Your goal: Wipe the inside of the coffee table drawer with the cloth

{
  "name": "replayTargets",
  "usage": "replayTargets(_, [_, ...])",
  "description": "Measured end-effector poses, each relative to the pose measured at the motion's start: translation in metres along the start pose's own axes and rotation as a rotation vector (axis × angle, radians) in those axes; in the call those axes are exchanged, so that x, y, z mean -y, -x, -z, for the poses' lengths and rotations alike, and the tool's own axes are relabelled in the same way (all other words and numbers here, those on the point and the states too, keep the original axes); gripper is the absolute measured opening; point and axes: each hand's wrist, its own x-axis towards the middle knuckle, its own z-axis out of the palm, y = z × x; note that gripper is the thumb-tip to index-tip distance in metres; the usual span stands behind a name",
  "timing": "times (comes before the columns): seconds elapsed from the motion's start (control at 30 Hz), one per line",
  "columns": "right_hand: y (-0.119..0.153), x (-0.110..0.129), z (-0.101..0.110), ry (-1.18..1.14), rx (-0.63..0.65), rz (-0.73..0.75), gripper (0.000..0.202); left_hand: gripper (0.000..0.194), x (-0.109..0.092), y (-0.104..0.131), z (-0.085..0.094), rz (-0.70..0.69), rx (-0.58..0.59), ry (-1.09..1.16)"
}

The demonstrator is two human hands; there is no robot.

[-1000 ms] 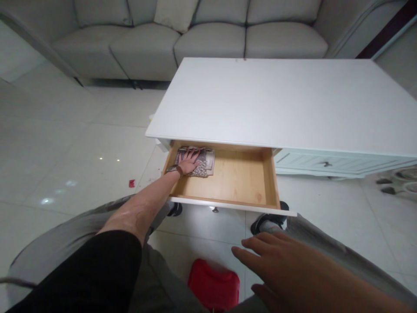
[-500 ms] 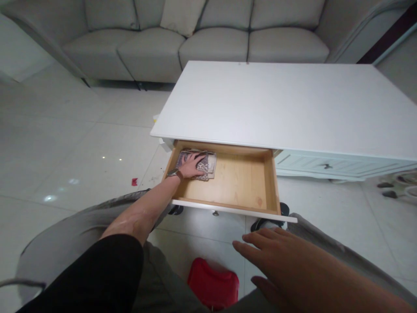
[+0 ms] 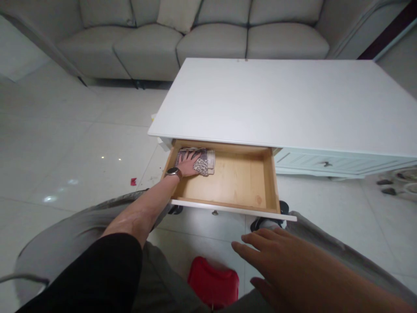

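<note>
My left hand [image 3: 189, 164], with a watch on its wrist, lies with spread fingers on a folded patterned cloth [image 3: 202, 165]. The cloth rests at the back left inside the pulled-out wooden drawer [image 3: 241, 178]. Part of the cloth is covered by my palm and fingers. Over the floor in front of the drawer's right end, my right hand [image 3: 270, 252] hovers with its fingers apart and holds nothing.
The white table [image 3: 276, 100] has a closed drawer [image 3: 309, 163] at right. A grey sofa [image 3: 215, 41] stands behind it. Below the open drawer is a red object [image 3: 213, 282], between my legs. A small red scrap [image 3: 133, 181] lies on the left floor.
My left hand has shifted slightly up and left on the cloth, and the cloth's front edge looks more rumpled. My right hand has hardly moved.
</note>
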Motion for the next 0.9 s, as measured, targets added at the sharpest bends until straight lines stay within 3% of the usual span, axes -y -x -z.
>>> replayTargets(0.13, [0.0, 0.001, 0.001, -0.01, -0.014, -0.003, 0.029, 0.108, -0.01, -0.006, -0.001, -0.028, 0.063, 0.008])
replayTargets(0.27, [0.003, 0.005, 0.006, -0.021, 0.007, -0.026, 0.024, 0.109, -0.049, -0.016, 0.001, -0.074, 0.115, 0.037])
replayTargets(0.47, [0.005, 0.007, 0.009, 0.002, 0.03, -0.045, 0.025, 0.114, -0.164, -0.052, -0.009, -0.176, 0.102, 0.106])
replayTargets(0.57, [0.004, 0.005, 0.009, 0.002, 0.048, -0.04, 0.026, 0.116, -0.225, -0.067, -0.017, -0.307, 0.076, 0.151])
replayTargets(0.63, [0.003, 0.005, 0.01, -0.011, 0.055, -0.049, 0.023, 0.127, -0.254, -0.071, -0.021, -0.312, 0.09, 0.163])
replayTargets(0.73, [0.004, 0.005, 0.01, -0.03, 0.052, -0.06, 0.017, 0.141, -0.27, -0.07, -0.02, -0.271, 0.146, 0.172])
replayTargets(0.9, [0.007, 0.005, -0.001, -0.041, 0.034, -0.016, 0.009, 0.127, -0.253, -0.051, -0.017, -0.328, 0.308, 0.216])
